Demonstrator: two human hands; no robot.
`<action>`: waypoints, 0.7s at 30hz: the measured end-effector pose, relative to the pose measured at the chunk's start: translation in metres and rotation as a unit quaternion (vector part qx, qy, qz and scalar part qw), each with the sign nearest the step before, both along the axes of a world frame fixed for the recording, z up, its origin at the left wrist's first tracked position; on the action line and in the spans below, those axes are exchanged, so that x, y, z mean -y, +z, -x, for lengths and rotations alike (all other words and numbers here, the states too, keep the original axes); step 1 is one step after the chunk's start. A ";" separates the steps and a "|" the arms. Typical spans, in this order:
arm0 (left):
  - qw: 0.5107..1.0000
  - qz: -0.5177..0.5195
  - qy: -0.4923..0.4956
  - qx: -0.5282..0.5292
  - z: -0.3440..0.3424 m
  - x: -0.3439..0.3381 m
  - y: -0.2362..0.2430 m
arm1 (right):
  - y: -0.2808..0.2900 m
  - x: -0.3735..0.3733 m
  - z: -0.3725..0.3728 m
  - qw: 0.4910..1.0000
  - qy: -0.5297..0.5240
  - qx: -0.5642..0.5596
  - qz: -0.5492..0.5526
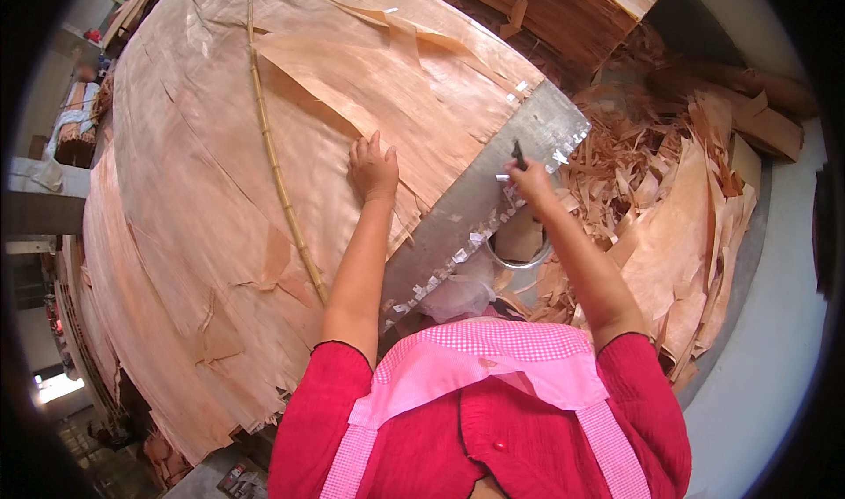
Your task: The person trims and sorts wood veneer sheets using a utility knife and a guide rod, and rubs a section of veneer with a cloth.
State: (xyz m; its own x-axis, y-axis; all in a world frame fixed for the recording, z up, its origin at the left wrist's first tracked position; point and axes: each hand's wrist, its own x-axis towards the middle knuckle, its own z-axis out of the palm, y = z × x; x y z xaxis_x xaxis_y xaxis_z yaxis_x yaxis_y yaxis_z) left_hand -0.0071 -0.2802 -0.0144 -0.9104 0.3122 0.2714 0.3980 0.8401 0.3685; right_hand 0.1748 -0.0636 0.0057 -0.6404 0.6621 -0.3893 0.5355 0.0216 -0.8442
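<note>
Thin reddish-brown wood veneer sheets (202,147) lie in a broad stack in front of me. My left hand (373,169) rests on the top sheet with its fingers apart, beside the raised edge of a narrower veneer piece (308,94). Over the grey board (480,187) at the stack's right end, my right hand (531,182) is closed around a small dark tool (518,156); its exact kind is too small to tell. A little white strip (503,178) shows by that hand. Several white paper or tape bits (459,255) line the board's near edge.
A long bamboo stick (268,143) lies across the stack, left of my left arm. Torn veneer scraps (625,173) are heaped on the right. Below the board sits a round metal-rimmed container (519,263) next to a translucent plastic bag (459,297). Another veneer pile (563,15) stands behind.
</note>
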 end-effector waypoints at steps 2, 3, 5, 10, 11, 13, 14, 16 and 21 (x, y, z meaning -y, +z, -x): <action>1.000 -0.006 0.000 -0.003 0.000 0.001 0.001 | 0.000 0.023 0.001 0.998 -0.009 -0.028 0.062; 1.000 -0.013 -0.002 -0.007 -0.001 0.000 0.000 | 0.001 0.032 0.002 0.996 -0.024 -0.035 0.078; 0.999 -0.029 -0.001 -0.012 -0.001 0.000 0.000 | 0.003 0.044 0.004 0.991 -0.054 -0.047 0.112; 0.998 -0.054 -0.006 -0.021 -0.001 0.003 -0.003 | -0.001 0.038 -0.003 0.998 -0.039 0.014 -0.056; 0.998 -0.052 -0.008 -0.014 -0.003 0.003 -0.005 | -0.010 0.030 -0.011 0.972 -0.003 -0.038 -0.231; 0.999 -0.052 -0.007 -0.011 0.001 0.005 -0.005 | 0.008 0.023 -0.017 0.907 0.067 0.044 -0.414; 0.998 -0.056 -0.007 -0.008 0.001 0.004 -0.004 | 0.020 0.020 -0.021 0.881 0.097 0.090 -0.454; 0.998 -0.063 -0.008 -0.003 0.000 0.003 -0.004 | 0.025 0.013 -0.025 0.864 0.137 0.151 -0.461; 0.989 -0.079 -0.072 -0.101 0.056 0.010 -0.015 | 0.028 0.000 -0.017 0.858 0.201 0.215 -0.420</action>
State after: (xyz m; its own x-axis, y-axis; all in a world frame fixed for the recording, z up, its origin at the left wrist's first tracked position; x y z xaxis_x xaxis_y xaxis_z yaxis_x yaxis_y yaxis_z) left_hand -0.0628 -0.2900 -0.0299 -0.7812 0.3739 0.4999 0.5888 0.7074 0.3911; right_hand 0.1915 -0.0640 0.0338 -0.7994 0.5844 -0.1397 0.6007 0.7819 -0.1665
